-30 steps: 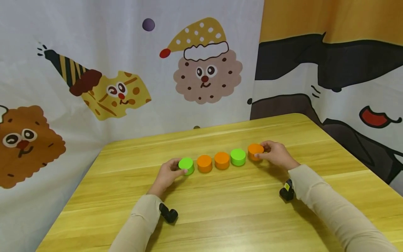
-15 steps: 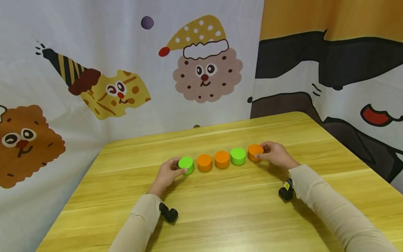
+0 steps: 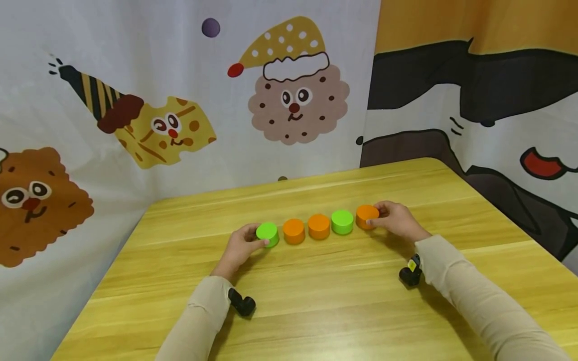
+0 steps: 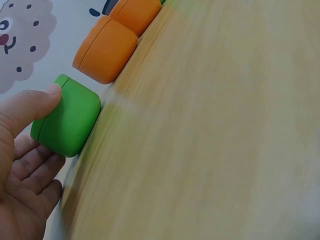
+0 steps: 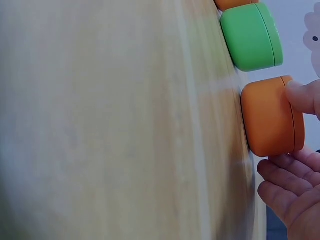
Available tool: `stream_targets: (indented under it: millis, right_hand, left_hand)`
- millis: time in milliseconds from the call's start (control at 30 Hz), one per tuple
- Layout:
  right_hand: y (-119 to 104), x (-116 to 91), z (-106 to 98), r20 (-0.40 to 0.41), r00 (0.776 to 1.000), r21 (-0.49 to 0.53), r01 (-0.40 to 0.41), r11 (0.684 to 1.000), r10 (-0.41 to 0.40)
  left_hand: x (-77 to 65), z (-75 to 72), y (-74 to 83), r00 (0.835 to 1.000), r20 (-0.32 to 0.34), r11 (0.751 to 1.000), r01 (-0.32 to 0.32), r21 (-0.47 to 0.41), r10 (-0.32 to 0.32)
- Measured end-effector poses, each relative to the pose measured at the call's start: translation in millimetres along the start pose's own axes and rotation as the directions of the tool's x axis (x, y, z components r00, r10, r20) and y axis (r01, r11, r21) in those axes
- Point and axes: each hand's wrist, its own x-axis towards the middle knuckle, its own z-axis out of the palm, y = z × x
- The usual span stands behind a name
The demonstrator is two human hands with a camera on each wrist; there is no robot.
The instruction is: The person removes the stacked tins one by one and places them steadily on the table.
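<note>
Small round lidded containers stand in a row on the wooden table (image 3: 289, 301). At the left end my left hand (image 3: 238, 249) holds a green container (image 3: 268, 235) between thumb and fingers; in the left wrist view the thumb presses near the lid seam of this green container (image 4: 70, 117). My right hand (image 3: 399, 220) grips the orange container (image 3: 367, 217) at the right end, its thumb on the near side. Between them stand an orange container (image 3: 294, 231), another orange container (image 3: 318, 227) and a green container (image 3: 342, 222), untouched. Both held containers appear to sit on the table.
A white curtain (image 3: 189, 45) with cartoon prints hangs behind the table and along its left side. A darker printed curtain (image 3: 415, 80) is at the right. Small black cameras sit on the left wrist (image 3: 242, 303) and right wrist (image 3: 411, 271).
The head view has tilted slightly. Both hands keep the same hold, and the row of containers stays in place.
</note>
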Motion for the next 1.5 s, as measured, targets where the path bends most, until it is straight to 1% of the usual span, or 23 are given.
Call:
stream_targets:
  millis: [367,867,1000,1233,1367,1500]
  right_hand:
    - [2.6,-0.5,0.7,-0.014,1.000,0.019,0.006,1.000,-0.006]
    - [0.8,-5.1,1.7,-0.011,1.000,0.026,-0.002,1.000,0.003]
    - [0.1,-6.1,1.9,-0.011,1.000,0.030,-0.004,1.000,0.004]
    - [0.9,-5.7,2.7,-0.010,1.000,0.044,-0.005,0.999,0.005]
    - [1.8,-4.5,4.0,-0.007,1.000,0.063,-0.011,0.998,0.011]
    - [1.2,-3.2,4.0,-0.001,1.000,0.084,-0.024,0.996,0.024]
  left_hand:
    - [-2.0,-0.5,2.1,1.000,0.004,0.999,0.023,-0.026,-0.023]
    - [-4.4,2.5,-1.3,0.999,0.026,0.999,-0.029,-0.024,0.029]
    - [-5.2,2.9,-0.2,0.999,0.032,0.999,-0.027,-0.016,0.028]
    - [-6.4,2.9,1.2,0.999,0.045,0.999,-0.016,-0.038,0.018]
    - [-6.6,2.7,0.9,0.999,0.047,0.999,-0.005,-0.049,0.007]
    - [-5.1,1.9,1.0,0.998,0.065,0.999,-0.004,-0.049,0.007]
